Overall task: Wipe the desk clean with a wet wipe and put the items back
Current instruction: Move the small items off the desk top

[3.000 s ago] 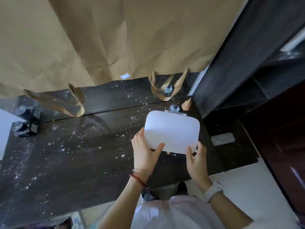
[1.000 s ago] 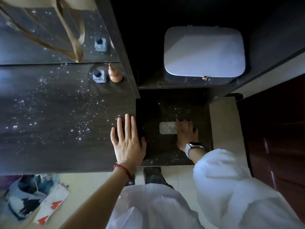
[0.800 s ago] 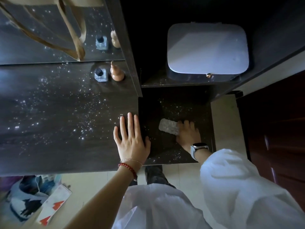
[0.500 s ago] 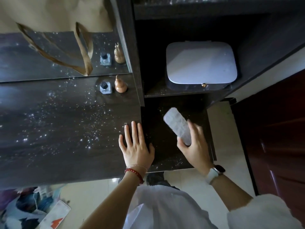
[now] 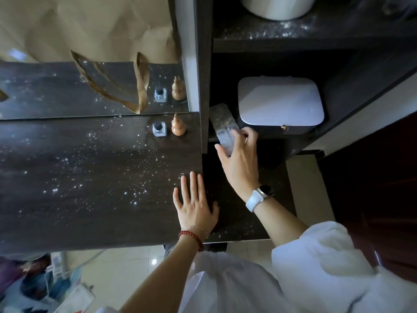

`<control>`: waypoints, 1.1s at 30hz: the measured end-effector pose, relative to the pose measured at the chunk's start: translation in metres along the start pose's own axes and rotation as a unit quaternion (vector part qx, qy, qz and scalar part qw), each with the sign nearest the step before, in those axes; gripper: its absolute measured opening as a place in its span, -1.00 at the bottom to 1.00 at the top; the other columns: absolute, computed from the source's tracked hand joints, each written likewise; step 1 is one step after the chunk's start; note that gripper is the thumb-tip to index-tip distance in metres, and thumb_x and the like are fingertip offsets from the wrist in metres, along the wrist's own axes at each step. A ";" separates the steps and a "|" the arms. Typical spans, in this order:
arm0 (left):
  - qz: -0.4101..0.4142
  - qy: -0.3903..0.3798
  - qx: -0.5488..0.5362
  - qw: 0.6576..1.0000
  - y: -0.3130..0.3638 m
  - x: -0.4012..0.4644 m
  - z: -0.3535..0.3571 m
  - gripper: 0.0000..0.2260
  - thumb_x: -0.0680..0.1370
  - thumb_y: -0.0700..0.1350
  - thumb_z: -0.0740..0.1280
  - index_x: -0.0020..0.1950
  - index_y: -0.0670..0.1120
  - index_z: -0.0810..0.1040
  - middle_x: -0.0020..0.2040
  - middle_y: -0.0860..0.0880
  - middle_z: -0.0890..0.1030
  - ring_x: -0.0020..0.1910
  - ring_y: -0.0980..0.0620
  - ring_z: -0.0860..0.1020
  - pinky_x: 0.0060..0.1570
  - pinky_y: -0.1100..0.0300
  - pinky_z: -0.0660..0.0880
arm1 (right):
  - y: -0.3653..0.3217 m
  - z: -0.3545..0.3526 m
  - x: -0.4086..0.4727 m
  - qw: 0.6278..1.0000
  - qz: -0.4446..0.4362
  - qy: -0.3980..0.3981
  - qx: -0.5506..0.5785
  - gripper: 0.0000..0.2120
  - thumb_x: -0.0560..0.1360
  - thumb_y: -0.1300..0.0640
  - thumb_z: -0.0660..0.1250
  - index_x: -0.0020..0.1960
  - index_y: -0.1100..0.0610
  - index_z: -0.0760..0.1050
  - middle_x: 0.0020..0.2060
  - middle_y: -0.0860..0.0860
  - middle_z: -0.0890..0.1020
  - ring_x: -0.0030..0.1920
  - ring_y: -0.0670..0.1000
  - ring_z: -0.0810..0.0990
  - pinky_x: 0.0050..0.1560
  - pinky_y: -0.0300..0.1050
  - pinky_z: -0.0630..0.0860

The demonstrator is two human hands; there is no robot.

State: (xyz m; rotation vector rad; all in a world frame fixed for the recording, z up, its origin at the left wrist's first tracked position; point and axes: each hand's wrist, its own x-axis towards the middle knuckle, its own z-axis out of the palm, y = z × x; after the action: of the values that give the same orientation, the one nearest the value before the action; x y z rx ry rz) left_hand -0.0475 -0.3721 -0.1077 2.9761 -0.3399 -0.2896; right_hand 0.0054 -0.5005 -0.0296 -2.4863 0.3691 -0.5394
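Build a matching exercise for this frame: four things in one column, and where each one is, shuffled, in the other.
Things:
1. left hand
2. right hand
3. white box
4. small glass bottle

Places:
A. inside the shelf compartment
B. flat on the dusty desk
C. beside the wooden gourd, near the mirror
D. holding the clear packet at the shelf edge

Pairs: 1-B, 2-D, 3-A, 4-C
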 end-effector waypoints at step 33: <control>-0.080 0.105 -0.227 0.965 -0.084 0.020 -0.068 -0.68 0.40 -0.02 0.17 0.07 -0.07 0.54 0.13 -0.08 0.56 0.12 -0.11 0.47 0.06 -0.11 0.35 | -0.050 0.031 -0.033 0.973 -0.141 -0.173 0.057 -0.61 0.47 0.17 0.10 0.29 0.17 0.30 0.18 0.16 0.46 0.21 0.03 0.38 0.22 -0.18 0.36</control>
State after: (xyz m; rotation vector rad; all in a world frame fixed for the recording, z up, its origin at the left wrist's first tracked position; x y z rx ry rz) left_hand 0.0033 -0.2880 -0.0583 2.5482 -0.0021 -0.0537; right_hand -0.0022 -0.4340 -0.0342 -2.4714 -0.1500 -0.2181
